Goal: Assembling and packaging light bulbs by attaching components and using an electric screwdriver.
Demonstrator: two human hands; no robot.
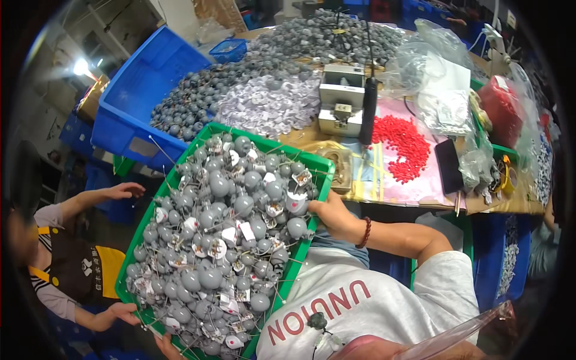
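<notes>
A green plastic crate (324,171) is heaped with grey round plastic parts (243,206), among them thin wire leads and small white pieces. My right hand (339,217), with a dark red bead bracelet at the wrist, is closed on the crate's right rim. At the near lower corner my left hand (167,348) grips the rim; only part of it shows. The crate is tilted in the picture, in front of the worktable. Across from me, a co-worker's lower hand (124,313) is at the crate's left edge; their other hand (125,191) is spread in the air, apart from it.
A large blue bin (129,99) lies tilted on the table beside piles of grey parts (192,102) and white pieces (270,105). Farther right are a small grey machine (341,105), red pieces (402,147), a black phone-like slab (449,166) and yellow tape (509,176).
</notes>
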